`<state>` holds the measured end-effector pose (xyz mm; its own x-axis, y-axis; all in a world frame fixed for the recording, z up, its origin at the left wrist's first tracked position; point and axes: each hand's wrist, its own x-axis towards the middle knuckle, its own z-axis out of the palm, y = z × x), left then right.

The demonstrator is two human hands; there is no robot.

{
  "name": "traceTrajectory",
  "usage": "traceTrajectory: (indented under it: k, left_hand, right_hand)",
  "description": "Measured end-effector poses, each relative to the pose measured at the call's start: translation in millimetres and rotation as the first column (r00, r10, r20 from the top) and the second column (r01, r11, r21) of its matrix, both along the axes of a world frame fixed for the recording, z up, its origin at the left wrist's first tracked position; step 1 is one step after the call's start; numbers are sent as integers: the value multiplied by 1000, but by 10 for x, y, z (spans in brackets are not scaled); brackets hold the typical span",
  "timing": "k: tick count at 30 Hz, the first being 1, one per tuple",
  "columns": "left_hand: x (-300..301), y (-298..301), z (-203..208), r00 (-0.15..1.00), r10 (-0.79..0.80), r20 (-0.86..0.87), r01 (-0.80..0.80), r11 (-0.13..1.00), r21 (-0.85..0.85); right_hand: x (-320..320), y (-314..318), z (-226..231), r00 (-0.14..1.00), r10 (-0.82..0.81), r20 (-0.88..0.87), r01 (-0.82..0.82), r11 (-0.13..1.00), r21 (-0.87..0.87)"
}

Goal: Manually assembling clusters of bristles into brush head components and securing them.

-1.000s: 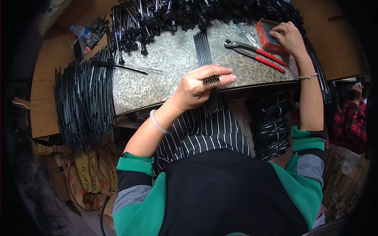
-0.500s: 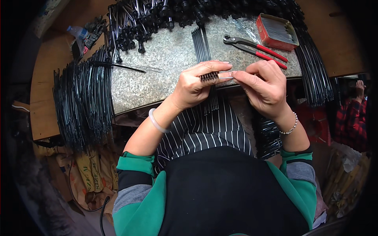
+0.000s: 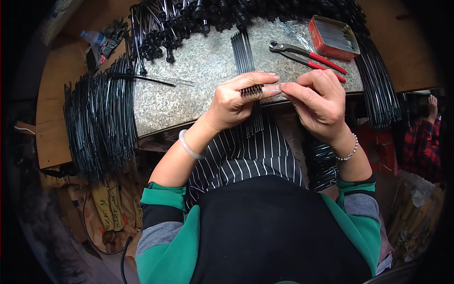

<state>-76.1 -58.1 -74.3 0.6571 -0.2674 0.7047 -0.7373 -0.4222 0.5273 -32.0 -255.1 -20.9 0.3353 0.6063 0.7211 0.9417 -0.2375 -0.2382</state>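
My left hand [image 3: 231, 98] is above the table's front edge, fingers pointing right. A short dark ridged piece [image 3: 251, 90], like a coil or toothed strip, lies between its fingers. Its far end is hidden in the hand. Facing it, my right hand [image 3: 318, 99] is closed in a pinch, thumb against forefinger, on a thin pale wire or needle [image 3: 271, 90] that runs along my left fingertip toward the ridged piece. Under my left hand, a flat row of slim dark rods [image 3: 243, 53] runs from the table out over its edge; the hand covers its middle.
Red-handled pincers [image 3: 307, 60] and a red box [image 3: 325, 45] of thin needle-like pieces are at the right. Bundles of dark rods hang at the left [image 3: 100, 125] and right [image 3: 378, 90]. Black-headed rods [image 3: 189, 19] crowd the back. At far right is another person's plaid sleeve [image 3: 422, 146].
My right hand has shifted very slightly up and right, and more of the thin wire shows between the hands. My left hand stays almost still.
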Motion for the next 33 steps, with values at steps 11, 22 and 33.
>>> traceTrajectory:
  k: [11,22,33]
  left_hand:
    - [12,-5,-46,999,-10,38,10,1000,-11]
    - [19,-1,-72,998,-17,55,20,998,-56]
    - [-1,18,-13,999,-52,-6,52,999,16]
  right_hand:
    - [-26,53,-34,981,68,-183,-56,996,67]
    - [-48,92,-65,782,184,-595,-126,982,138]
    - [101,48,5,987,152,42,-153,988,20]
